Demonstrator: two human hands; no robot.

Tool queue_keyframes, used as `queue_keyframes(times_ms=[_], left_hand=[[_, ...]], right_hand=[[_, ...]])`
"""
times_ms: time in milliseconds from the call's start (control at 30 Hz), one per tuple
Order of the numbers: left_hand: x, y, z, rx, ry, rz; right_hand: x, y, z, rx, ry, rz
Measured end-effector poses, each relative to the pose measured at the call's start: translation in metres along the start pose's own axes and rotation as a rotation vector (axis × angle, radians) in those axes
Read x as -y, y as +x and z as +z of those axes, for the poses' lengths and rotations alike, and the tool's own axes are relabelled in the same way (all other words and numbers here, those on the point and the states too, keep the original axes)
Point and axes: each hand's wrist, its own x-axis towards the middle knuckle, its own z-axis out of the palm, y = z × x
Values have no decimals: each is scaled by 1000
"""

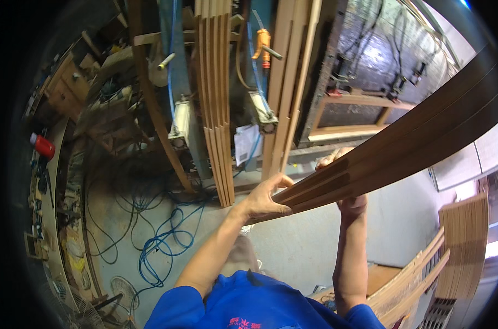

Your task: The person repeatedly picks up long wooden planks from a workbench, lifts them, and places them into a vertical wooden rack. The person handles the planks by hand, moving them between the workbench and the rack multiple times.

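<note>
Both my hands grip a bundle of long brown wooden boards [397, 152] that slants from below my left hand up to the right edge of the view. My left hand [269, 199] wraps the near, lower end, its thumb on the near side and fingers over the far side. Farther along, my right hand [347, 181] holds the bundle from beneath, fingertips showing over the far edge; the boards hide its palm. Ahead of me, upright wooden strips [218, 103] stand side by side between two pneumatic cylinders [181, 123].
Blue hose [166, 251] lies coiled on the floor at left, near a fan [74, 306]. An orange air blow gun [263, 43] hangs ahead. A wooden frame [343, 133] is clamped at upper right. Stacked thin boards [463, 246] stand at right, beside wooden rails [413, 283].
</note>
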Motion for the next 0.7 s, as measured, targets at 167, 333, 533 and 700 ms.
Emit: queue_keyframes(times_ms=[167,333,533,700], left_hand=[[-63,19,68,389,-85,-145],[-44,16,100,544,-413,-246],[17,-11,140,383,20,-338],[-58,-54,146,470,-10,-477]], right_hand=[[62,-20,3,288,345,-105],[92,-61,10,75,411,-191],[102,-97,8,1,316,-158],[124,-137,46,-200,98,-134]])
